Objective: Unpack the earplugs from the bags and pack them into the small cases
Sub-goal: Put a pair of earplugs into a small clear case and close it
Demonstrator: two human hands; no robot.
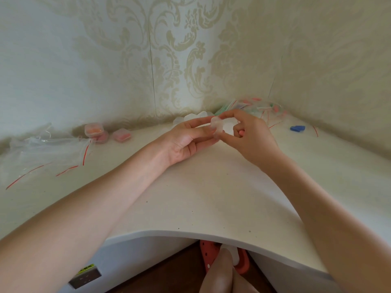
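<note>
1. Small clear case [216, 126] pinched up off the tabletop [190, 197] between both hands, near the middle of the working area; held raised, probably so the lid can be worked with fingertips from both sides.
2. Left hand [186, 142] palm-up, index finger and thumb pinching the near side of the case, other fingers loosely curled underneath as a cradle.
3. Right hand [248, 134] closing from the other side, thumb and forefinger pinching the case's edge; a pinkish-orange bit showing among the curled fingers, possibly an earplug kept ready, too small to say for sure.
4. Cannot tell whether the case lid is open or snapped closed; translucent plastic blurs into the fingers.
5. Filled cases [99, 132] with orange and pink contents parked well to the left of the left hand, against the wall, likely out of the way as finished pieces.
6. Emptied clear bags [42, 153] with red zip strips spread farther left, likely a discard zone.
7. Unopened bags [258, 106] heaped in the corner just beyond the right hand, within short reach; a pale heap just behind the hands, maybe spare cases.
8. Blue item [297, 128] lying alone to the right of the right hand.
9. Bare tabletop between hands and near edge: ample room to lower or set down; walls close behind, little room forward.
</note>
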